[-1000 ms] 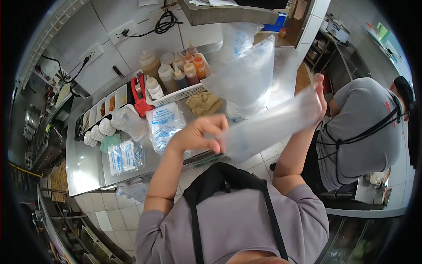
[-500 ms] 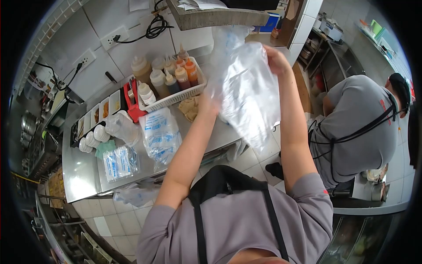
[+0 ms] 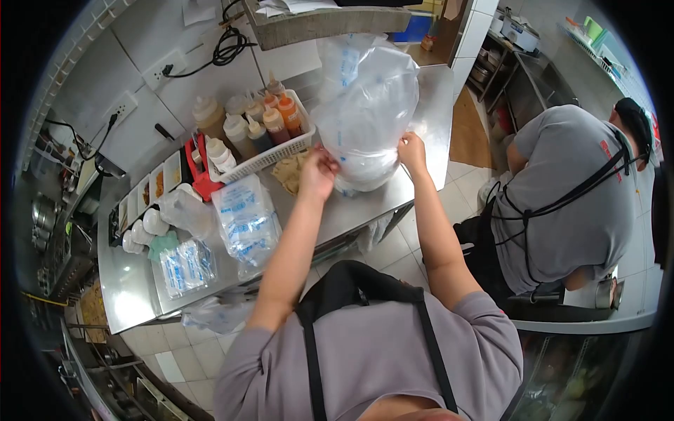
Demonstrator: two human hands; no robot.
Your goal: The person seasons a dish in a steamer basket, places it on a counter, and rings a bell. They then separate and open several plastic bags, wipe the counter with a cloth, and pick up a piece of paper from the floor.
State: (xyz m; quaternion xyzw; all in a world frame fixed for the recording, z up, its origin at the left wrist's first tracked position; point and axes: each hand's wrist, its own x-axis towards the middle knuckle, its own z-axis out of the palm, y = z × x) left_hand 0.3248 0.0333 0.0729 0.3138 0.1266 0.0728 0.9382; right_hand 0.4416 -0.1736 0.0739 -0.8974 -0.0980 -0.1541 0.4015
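A clear plastic bag (image 3: 372, 105) with blue print stands puffed up on the steel counter, its lower part around something rounded and whitish that I cannot make out through the film. My left hand (image 3: 319, 173) is closed on the bag's left edge, low down. On the other side my right hand (image 3: 411, 151) pinches the bag's right edge between thumb and fingers. A tan cloth (image 3: 289, 173) lies just left of my left hand, beside a white basket (image 3: 275, 156) of squeeze bottles.
Packs of printed plastic bags (image 3: 246, 221) lie on the steel counter (image 3: 337, 219), near stacked white lids (image 3: 154, 222) and food trays (image 3: 156, 184). A concrete-like shelf (image 3: 323, 27) juts out above. To the right, a co-worker (image 3: 569, 196) bends over.
The bag, held up and loosely hanging before, now stands puffed out on the counter around the rounded thing. My right hand has come down to its lower right edge; my left has moved slightly left.
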